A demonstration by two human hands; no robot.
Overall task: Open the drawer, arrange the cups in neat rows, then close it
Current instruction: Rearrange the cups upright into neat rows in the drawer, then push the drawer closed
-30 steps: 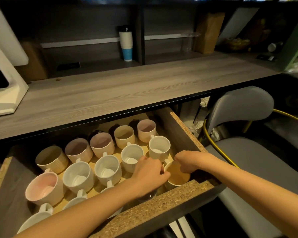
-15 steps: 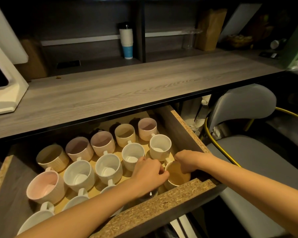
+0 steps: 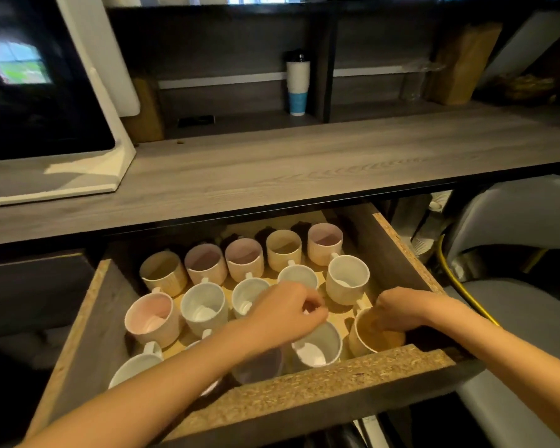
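The drawer point(image 3: 337, 375) stands pulled out under the desktop, with several cups in rows inside. The back row holds beige and pinkish ribbed cups point(image 3: 243, 258). The middle row holds white cups point(image 3: 348, 278) and a pink-lined cup point(image 3: 152, 316). My left hand point(image 3: 285, 313) curls over the far rim of a white cup point(image 3: 317, 349) in the front row. My right hand point(image 3: 401, 310) grips the rim of a tan cup point(image 3: 370, 334) in the front right corner. My left forearm hides part of the other front cups point(image 3: 133, 368).
A grey wooden desktop point(image 3: 272, 169) overhangs the drawer's back. On it stand a monitor on a white stand point(image 3: 62, 124) and a white and blue tumbler point(image 3: 298, 82). A grey chair point(image 3: 514, 221) and a yellow cable point(image 3: 450, 279) lie right of the drawer.
My left hand has drawn back a little, uncovering the white cup under it. My right hand stays on the tan cup. The view has shifted closer and to the left.
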